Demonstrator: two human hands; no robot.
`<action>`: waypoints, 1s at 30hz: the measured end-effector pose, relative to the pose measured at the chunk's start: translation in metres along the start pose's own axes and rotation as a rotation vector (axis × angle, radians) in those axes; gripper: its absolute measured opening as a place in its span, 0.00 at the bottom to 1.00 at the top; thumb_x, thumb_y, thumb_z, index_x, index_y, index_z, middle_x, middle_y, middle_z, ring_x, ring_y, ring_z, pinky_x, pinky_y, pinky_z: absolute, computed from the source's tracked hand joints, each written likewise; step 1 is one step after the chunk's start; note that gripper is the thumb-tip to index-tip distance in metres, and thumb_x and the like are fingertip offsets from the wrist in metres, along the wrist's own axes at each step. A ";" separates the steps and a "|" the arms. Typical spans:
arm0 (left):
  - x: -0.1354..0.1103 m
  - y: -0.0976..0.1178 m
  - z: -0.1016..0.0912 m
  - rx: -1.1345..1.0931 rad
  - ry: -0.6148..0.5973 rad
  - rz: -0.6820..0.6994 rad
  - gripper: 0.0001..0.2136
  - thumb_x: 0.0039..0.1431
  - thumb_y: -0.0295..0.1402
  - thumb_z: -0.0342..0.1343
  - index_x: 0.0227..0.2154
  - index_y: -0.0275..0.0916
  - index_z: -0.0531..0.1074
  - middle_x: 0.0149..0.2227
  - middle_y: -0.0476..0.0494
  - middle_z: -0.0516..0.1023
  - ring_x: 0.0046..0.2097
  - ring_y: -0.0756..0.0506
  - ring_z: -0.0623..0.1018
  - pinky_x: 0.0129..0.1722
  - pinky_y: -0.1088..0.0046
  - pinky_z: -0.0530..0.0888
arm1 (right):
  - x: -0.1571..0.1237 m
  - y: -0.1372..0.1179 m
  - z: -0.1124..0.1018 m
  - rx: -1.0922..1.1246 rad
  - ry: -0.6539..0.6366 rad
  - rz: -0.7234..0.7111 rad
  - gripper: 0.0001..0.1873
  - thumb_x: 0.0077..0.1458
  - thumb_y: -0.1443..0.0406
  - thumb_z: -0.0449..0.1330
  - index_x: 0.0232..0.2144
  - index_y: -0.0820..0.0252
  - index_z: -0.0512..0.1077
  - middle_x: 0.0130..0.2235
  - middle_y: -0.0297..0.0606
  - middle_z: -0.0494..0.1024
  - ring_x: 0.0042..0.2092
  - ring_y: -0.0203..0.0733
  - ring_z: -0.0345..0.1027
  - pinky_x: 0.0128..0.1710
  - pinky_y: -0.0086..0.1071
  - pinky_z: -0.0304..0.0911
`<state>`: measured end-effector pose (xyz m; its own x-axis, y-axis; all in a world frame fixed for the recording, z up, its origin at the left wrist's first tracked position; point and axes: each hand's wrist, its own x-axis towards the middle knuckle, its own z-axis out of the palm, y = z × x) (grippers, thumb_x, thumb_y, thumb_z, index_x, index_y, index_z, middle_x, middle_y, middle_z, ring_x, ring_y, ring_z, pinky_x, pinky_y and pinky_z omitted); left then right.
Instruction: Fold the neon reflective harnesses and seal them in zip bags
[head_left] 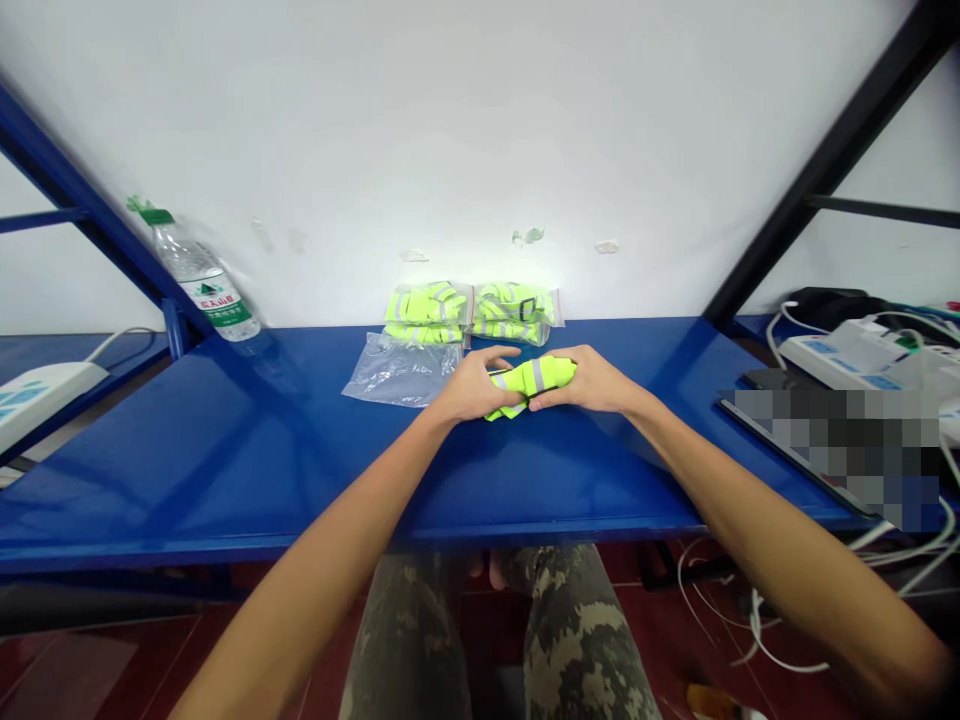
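Observation:
A folded neon-yellow vest (534, 378) with grey reflective strips lies on the blue shelf (247, 460) between my hands. My left hand (472, 386) grips its left end with curled fingers. My right hand (592, 380) pinches its right end. Just behind them sit two bagged yellow vests, one on the left (424, 314) and one on the right (516, 312), against the wall. An empty clear plastic bag (397, 372) lies flat to the left of my left hand.
A plastic water bottle (201, 276) leans at the back left by a blue upright. A white power strip (37, 392) sits far left. On the right are another power strip (847, 356), white cables (757, 620) and a blurred flat object (840, 440).

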<state>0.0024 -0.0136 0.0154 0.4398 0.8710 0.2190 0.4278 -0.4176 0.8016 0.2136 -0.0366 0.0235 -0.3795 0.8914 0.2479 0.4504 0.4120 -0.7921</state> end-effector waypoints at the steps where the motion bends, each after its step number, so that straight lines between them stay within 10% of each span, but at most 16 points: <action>1: 0.000 0.000 0.001 -0.038 0.024 -0.016 0.34 0.37 0.30 0.68 0.54 0.36 0.73 0.45 0.40 0.79 0.43 0.41 0.79 0.42 0.67 0.75 | 0.000 0.000 0.000 0.026 0.011 0.002 0.24 0.34 0.54 0.75 0.33 0.63 0.79 0.30 0.33 0.79 0.31 0.39 0.69 0.30 0.29 0.62; 14: 0.001 -0.001 0.016 -0.219 0.334 0.042 0.26 0.47 0.40 0.68 0.49 0.36 0.73 0.47 0.39 0.77 0.46 0.43 0.76 0.47 0.67 0.73 | 0.003 0.013 0.017 0.725 0.233 0.274 0.35 0.29 0.64 0.78 0.44 0.56 0.74 0.37 0.33 0.81 0.34 0.43 0.77 0.35 0.40 0.76; 30: 0.004 -0.003 0.031 -0.253 0.458 -0.041 0.23 0.46 0.37 0.69 0.45 0.37 0.72 0.44 0.43 0.77 0.44 0.45 0.76 0.45 0.70 0.72 | 0.008 0.002 0.042 0.835 0.353 0.433 0.24 0.29 0.73 0.75 0.34 0.59 0.76 0.35 0.34 0.82 0.35 0.43 0.78 0.30 0.33 0.77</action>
<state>0.0273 -0.0166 -0.0030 0.0122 0.9328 0.3602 0.2088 -0.3547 0.9114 0.1779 -0.0367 0.0009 0.0051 0.9939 -0.1100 -0.2692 -0.1046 -0.9574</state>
